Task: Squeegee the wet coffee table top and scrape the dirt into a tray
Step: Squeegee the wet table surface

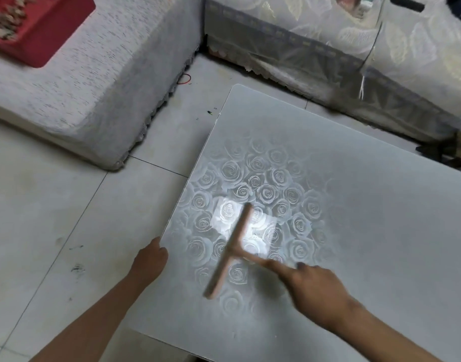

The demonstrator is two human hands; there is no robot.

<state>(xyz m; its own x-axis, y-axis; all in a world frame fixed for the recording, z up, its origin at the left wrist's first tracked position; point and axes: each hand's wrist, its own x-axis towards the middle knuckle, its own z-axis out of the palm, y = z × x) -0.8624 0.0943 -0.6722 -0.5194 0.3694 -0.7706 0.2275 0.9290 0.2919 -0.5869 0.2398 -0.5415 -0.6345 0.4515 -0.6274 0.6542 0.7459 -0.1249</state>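
Filling most of the room in front of me is the coffee table top [354,231], a pale, glossy slab printed with roses, its near-left corner pointing at the person's legs. A white glare sits on the surface near that left edge; I would judge it slick and smooth, so a blade should glide over it easily. Off the far-left corner, well apart, a covered sofa [80,87] carries a red tray [41,30] with brownish bits in it, probably where the dirt is meant to go.

On the top, near the left edge, lies the squeegee [230,252], a pale T-shaped tool blurred by motion. It looks light and stiff; the short stem is the sensible place to hold it, with the long bar left free to press flat. The right hand [312,291] has the end of that stem, the index finger stretched along it; how tightly the other fingers close I cannot tell through the blur. The left hand [151,257] rests on the table's left edge with its fingers curled over the rim, holding nothing else.

No brand, label or writing is readable anywhere.
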